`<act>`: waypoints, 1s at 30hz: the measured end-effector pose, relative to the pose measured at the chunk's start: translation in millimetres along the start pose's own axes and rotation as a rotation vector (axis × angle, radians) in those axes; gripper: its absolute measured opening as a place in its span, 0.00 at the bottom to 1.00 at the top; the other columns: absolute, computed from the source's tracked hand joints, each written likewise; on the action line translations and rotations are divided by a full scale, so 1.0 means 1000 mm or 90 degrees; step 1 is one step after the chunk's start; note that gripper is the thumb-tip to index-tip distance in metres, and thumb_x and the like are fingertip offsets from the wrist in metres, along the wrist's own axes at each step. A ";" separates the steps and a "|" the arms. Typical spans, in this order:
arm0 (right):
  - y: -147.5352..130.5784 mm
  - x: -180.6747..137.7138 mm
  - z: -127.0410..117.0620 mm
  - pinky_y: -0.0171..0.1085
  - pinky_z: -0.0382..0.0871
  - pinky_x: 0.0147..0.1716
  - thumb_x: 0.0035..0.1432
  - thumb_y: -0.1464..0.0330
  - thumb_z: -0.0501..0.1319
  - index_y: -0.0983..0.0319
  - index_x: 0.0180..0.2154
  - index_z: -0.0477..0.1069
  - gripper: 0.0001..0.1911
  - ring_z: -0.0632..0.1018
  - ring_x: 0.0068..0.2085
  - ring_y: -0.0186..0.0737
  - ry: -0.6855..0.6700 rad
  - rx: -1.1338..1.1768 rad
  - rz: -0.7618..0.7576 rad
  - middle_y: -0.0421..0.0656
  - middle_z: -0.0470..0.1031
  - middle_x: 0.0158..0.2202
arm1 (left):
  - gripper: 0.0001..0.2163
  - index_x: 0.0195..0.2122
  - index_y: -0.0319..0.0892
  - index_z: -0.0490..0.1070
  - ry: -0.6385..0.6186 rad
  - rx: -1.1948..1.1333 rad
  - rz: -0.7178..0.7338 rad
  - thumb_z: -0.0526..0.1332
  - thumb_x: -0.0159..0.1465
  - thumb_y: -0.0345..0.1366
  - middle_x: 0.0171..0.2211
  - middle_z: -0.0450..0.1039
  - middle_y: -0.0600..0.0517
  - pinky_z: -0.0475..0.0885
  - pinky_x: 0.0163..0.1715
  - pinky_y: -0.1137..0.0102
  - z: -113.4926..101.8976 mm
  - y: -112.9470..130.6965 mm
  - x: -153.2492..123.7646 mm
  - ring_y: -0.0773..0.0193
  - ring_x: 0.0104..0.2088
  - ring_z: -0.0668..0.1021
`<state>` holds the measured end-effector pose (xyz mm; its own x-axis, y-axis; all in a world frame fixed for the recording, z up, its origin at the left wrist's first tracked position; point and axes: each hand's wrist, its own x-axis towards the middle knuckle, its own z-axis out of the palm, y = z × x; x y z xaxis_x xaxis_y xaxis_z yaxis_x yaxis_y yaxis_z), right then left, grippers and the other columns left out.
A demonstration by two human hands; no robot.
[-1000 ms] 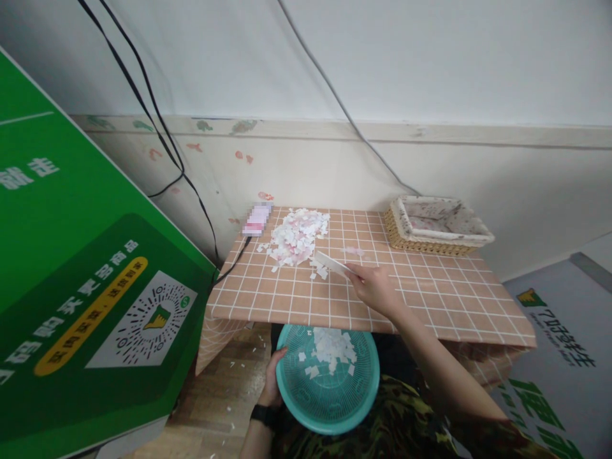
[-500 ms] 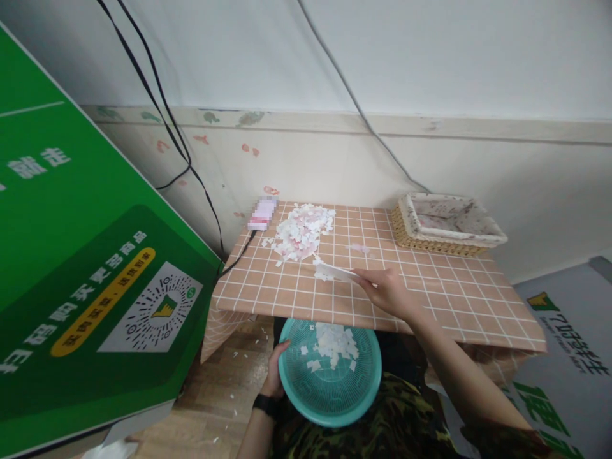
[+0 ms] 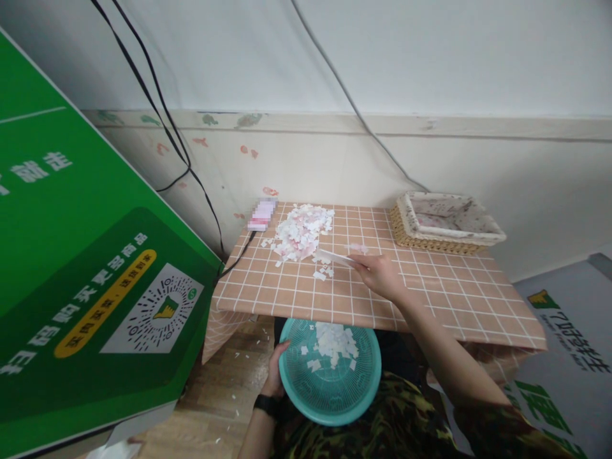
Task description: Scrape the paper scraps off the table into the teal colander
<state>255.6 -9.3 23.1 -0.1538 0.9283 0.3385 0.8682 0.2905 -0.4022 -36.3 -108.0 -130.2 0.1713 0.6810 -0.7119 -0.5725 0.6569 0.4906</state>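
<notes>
While the left hand (image 3: 275,373) clasps the colander (image 3: 329,401) at ten o'clock, its grip closed on the rim, paper scraps (image 3: 335,344) lie inside toward twelve. Over the checked counter (image 3: 463,290), the right hand (image 3: 381,276), its grip pinching a white card (image 3: 335,257), aims the card between nine and ten o'clock. Loose scraps (image 3: 323,273) lie at six o'clock from its tip, the pile (image 3: 303,234) at eleven. Beyond, on the counter, stand a pixelated device (image 3: 262,215) at ten and a basket (image 3: 425,243) at two.

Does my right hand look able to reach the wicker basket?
Probably yes: only checked tablecloth shows between your right hand and the wicker basket, though that hand holds a flat white piece.
</notes>
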 end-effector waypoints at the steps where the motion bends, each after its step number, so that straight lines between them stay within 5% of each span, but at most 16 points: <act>1: 0.001 -0.001 -0.001 0.34 0.66 0.29 0.59 0.68 0.54 0.59 0.43 0.75 0.13 0.78 0.29 0.39 -0.006 0.012 -0.010 0.44 0.79 0.32 | 0.08 0.26 0.36 0.75 0.002 -0.001 0.002 0.64 0.50 0.36 0.22 0.78 0.50 0.72 0.36 0.63 0.000 0.000 0.000 0.52 0.32 0.79; 9: 0.013 -0.005 -0.009 0.36 0.69 0.28 0.58 0.67 0.55 0.60 0.43 0.75 0.13 0.78 0.29 0.41 0.045 0.053 0.024 0.44 0.79 0.35 | 0.09 0.25 0.35 0.74 0.010 -0.008 0.002 0.66 0.46 0.37 0.21 0.77 0.49 0.72 0.35 0.63 0.001 -0.001 0.001 0.53 0.29 0.79; 16: 0.007 -0.010 0.002 0.38 0.72 0.34 0.58 0.67 0.56 0.56 0.42 0.75 0.12 0.79 0.36 0.42 -0.003 0.088 -0.018 0.42 0.78 0.38 | 0.08 0.25 0.34 0.75 0.016 -0.016 0.013 0.65 0.48 0.35 0.20 0.76 0.49 0.72 0.36 0.63 0.005 0.001 -0.005 0.53 0.28 0.79; 23: 0.008 0.008 0.004 0.39 0.71 0.36 0.59 0.67 0.55 0.57 0.42 0.75 0.13 0.79 0.38 0.43 0.067 0.118 0.015 0.43 0.78 0.40 | 0.06 0.25 0.35 0.75 0.026 -0.030 0.027 0.64 0.49 0.34 0.20 0.77 0.50 0.72 0.35 0.63 0.003 -0.001 -0.007 0.53 0.30 0.79; 30: 0.007 0.014 0.007 0.38 0.70 0.34 0.57 0.71 0.56 0.57 0.41 0.76 0.13 0.79 0.34 0.40 -0.023 0.119 -0.061 0.41 0.79 0.35 | 0.08 0.26 0.35 0.75 0.001 -0.056 -0.011 0.63 0.51 0.36 0.22 0.78 0.47 0.72 0.35 0.60 0.001 -0.009 -0.007 0.52 0.31 0.79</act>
<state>256.4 7.6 18.8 -0.2520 0.9009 0.3535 0.7462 0.4134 -0.5218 -32.2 -118.6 -128.8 0.1809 0.6691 -0.7208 -0.6382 0.6375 0.4317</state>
